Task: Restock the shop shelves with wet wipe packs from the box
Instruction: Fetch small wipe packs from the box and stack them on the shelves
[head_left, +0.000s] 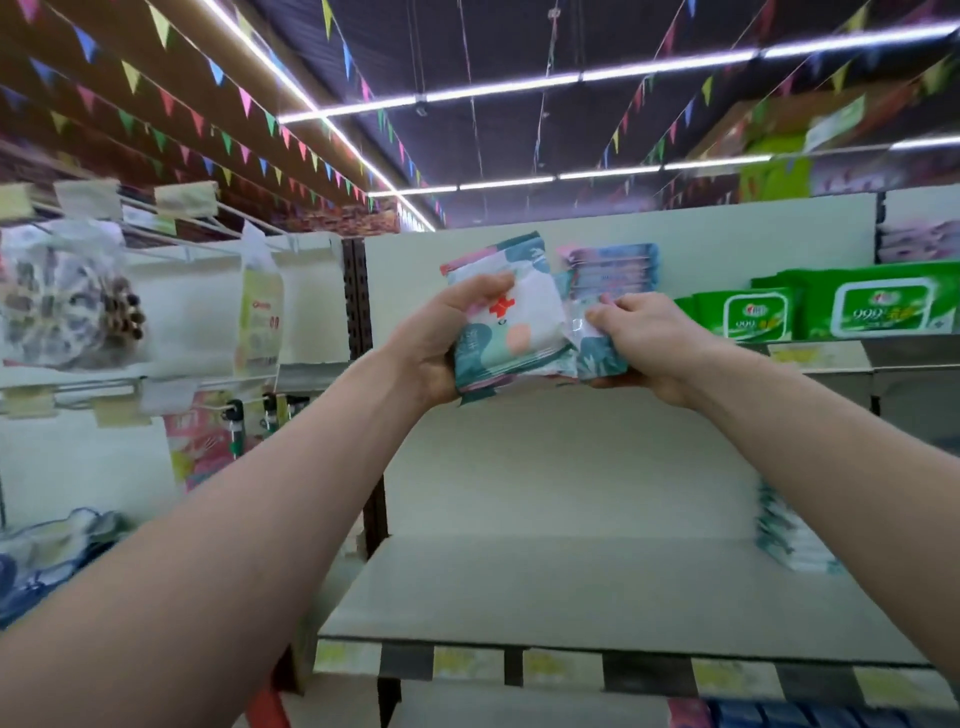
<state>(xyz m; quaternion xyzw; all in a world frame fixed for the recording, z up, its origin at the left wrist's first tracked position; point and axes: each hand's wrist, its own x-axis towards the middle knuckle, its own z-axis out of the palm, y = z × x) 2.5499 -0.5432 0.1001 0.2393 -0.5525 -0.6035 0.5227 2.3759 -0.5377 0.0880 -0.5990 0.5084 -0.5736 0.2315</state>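
Your left hand: fingers curled round a bundle of wet wipe packs, thumb on its face. Your right hand: fingers pinching the adjoining pack, which touches the bundle. Both are held up before the upper shelf. Lower shelf: broad bare board, one stack at its right back corner.

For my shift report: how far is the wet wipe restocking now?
Done: a stack of packs sits on the upper shelf, a second stack on the lower shelf, far right. In hand: the left hand and right hand both grip teal packs. Left: most of the lower shelf is bare.
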